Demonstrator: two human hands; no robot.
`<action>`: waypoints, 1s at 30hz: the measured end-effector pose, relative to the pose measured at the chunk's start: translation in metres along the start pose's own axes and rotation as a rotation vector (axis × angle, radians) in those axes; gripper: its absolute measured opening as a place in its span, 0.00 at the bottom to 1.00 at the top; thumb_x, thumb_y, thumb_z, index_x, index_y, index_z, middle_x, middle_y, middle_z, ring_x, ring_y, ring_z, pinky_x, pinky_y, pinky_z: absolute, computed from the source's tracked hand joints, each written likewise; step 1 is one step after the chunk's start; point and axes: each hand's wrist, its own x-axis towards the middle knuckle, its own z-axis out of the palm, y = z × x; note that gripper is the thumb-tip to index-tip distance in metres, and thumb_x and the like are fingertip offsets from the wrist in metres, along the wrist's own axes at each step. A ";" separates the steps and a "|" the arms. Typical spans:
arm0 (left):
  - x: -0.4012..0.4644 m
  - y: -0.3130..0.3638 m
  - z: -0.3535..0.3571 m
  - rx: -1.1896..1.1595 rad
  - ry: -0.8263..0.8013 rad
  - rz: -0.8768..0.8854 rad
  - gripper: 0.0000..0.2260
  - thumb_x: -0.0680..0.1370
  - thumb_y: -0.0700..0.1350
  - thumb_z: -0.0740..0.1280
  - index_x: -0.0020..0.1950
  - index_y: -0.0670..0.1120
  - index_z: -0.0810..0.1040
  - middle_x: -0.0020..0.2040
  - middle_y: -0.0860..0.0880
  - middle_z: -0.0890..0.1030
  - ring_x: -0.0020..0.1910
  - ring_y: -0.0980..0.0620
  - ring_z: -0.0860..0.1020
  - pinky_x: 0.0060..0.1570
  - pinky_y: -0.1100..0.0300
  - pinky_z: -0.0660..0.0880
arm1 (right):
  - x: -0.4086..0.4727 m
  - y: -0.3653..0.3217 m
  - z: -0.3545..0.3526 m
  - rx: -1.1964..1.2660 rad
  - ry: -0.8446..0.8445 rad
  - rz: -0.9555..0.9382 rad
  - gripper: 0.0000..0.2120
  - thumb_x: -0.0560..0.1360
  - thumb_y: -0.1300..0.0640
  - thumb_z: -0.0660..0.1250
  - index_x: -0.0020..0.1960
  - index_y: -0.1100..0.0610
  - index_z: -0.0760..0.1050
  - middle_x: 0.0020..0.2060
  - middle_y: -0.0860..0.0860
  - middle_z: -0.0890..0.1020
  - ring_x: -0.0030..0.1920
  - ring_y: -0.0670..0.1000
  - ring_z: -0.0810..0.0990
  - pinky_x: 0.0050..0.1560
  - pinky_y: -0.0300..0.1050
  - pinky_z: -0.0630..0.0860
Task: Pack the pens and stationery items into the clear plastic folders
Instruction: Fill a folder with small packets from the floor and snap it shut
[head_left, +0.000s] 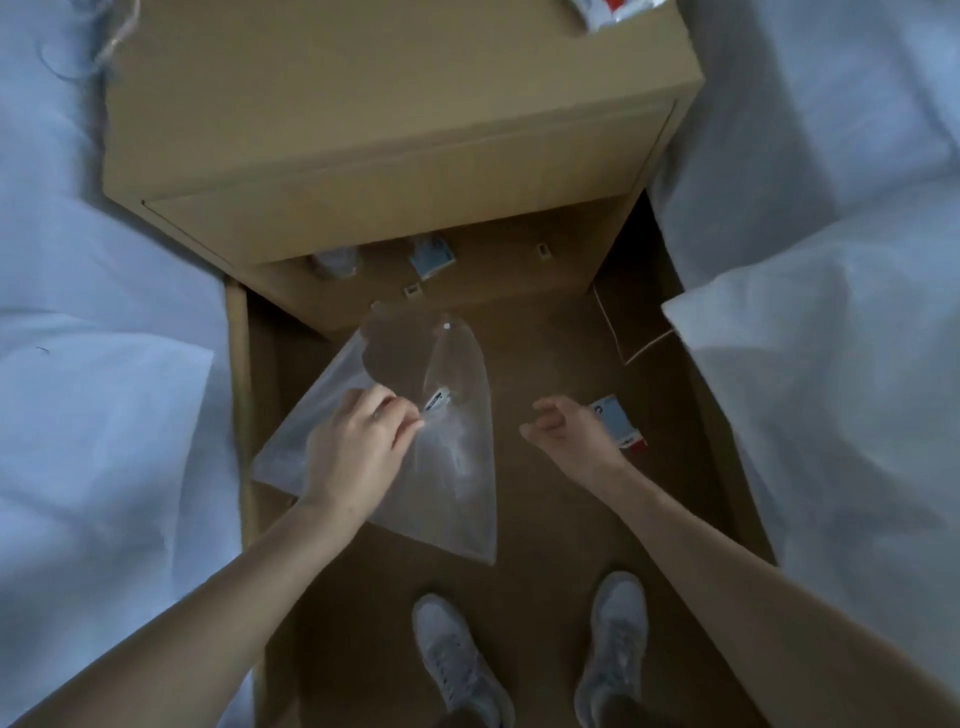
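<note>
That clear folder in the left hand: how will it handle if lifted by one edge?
Probably floppy: the clear folder bows and curves where the left hand pinches it. Likely light, since it hangs from one hand. Its glossy sheen suggests it could slip through the fingers.

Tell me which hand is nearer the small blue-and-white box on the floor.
Right. The right hand, loosely curled and empty, sits just beside the box. The left hand is further off, gripping the clear folder.
</note>
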 end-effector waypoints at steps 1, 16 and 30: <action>0.001 -0.004 0.013 0.020 0.000 0.012 0.04 0.72 0.44 0.74 0.42 0.44 0.83 0.40 0.47 0.80 0.39 0.47 0.79 0.28 0.57 0.76 | 0.014 0.006 0.009 -0.015 -0.032 0.004 0.21 0.77 0.50 0.66 0.68 0.55 0.68 0.57 0.51 0.79 0.58 0.49 0.76 0.51 0.37 0.70; 0.036 -0.051 0.207 -0.027 0.182 0.225 0.13 0.75 0.53 0.65 0.42 0.46 0.83 0.38 0.50 0.79 0.38 0.48 0.76 0.35 0.57 0.71 | 0.229 0.094 0.063 -0.141 -0.031 -0.209 0.23 0.79 0.49 0.61 0.67 0.65 0.71 0.61 0.57 0.77 0.60 0.51 0.76 0.52 0.35 0.69; 0.049 -0.046 0.278 -0.256 0.150 0.084 0.07 0.73 0.51 0.72 0.45 0.49 0.82 0.38 0.57 0.76 0.45 0.52 0.72 0.49 0.57 0.69 | 0.291 0.121 0.074 -0.182 0.029 -0.322 0.15 0.78 0.50 0.65 0.58 0.59 0.78 0.43 0.51 0.79 0.42 0.47 0.76 0.35 0.30 0.70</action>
